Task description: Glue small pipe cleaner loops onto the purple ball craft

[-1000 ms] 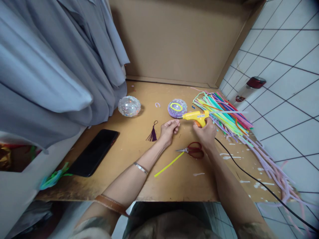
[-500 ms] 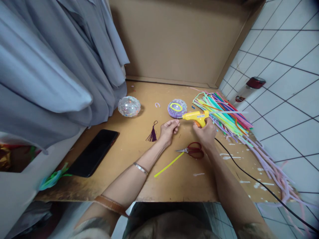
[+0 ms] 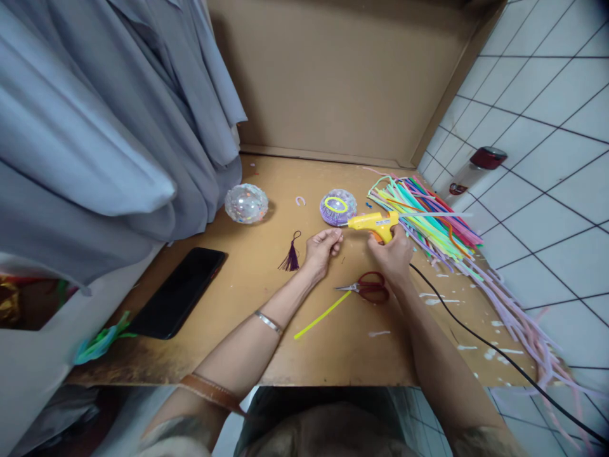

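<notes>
My right hand (image 3: 391, 254) is wrapped round the handle of a yellow hot glue gun (image 3: 371, 222), with a clear glue stick in its back end. The gun's nozzle points left, close to the fingertips of my left hand (image 3: 324, 249). Those fingers are pinched together; whatever they hold is too small to make out. Just beyond the nozzle sits a clear dome (image 3: 349, 200) with purple trim and a yellow ring (image 3: 335, 205) on it. A dark purple tassel (image 3: 290, 254) lies left of my left hand. Red-handled scissors (image 3: 372, 287) lie between my forearms, touching a yellow pipe cleaner (image 3: 321, 316).
A clear speckled ball (image 3: 246, 204) and a small pale U-shaped piece (image 3: 300, 200) are farther back. Many coloured pipe cleaners (image 3: 428, 216) are heaped at right. A black phone (image 3: 178, 295) lies at left under grey cloth (image 3: 143, 127). The gun's cord (image 3: 457, 324) trails right.
</notes>
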Tool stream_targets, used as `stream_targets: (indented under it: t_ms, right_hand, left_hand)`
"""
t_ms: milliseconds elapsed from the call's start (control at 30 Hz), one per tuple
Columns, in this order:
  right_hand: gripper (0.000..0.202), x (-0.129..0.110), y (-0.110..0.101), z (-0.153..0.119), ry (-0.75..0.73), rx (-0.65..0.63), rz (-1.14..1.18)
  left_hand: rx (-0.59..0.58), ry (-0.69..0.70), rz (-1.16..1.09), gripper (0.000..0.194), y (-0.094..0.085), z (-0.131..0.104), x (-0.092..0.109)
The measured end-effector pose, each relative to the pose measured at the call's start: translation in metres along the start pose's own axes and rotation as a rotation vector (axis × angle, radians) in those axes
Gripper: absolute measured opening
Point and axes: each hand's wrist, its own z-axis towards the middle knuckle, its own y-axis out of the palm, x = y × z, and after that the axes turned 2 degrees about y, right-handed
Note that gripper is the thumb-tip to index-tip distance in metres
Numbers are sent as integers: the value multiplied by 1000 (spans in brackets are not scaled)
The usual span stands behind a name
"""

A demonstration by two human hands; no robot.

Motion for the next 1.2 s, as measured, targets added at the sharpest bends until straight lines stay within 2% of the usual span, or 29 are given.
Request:
stream_targets:
  t_ms: [433, 600, 700, 867, 967, 1067, 1133, 1200]
  right_hand:
    - [45, 3, 1, 2, 8, 1, -1]
    - [51, 15, -1, 12, 55, 8, -37]
    - [50, 29, -1, 21, 99, -37, -102]
    - [46, 44, 1, 26, 183, -188, -277]
    - [50, 40, -1, 21, 104, -193, -403]
    - [52, 31, -7, 12, -30, -103, -502]
    - [47, 24, -11, 9, -95, -38, -440]
    - [37, 17, -10, 13, -157, -19, -255]
  left_hand:
    - [1, 3, 0, 34, 0, 1, -1]
    - [19, -6, 16, 35, -2, 4, -3]
    - [26, 8, 24, 36, -3, 4, -5]
    - [57, 48, 66, 33, -1, 3, -5]
    - [116, 64, 74, 29, 1, 5, -1]
    - [150, 63, 67, 26, 7, 9, 1]
    - [139, 64, 61, 25, 13, 12, -1]
    - [131, 75, 46, 26, 19, 15, -6]
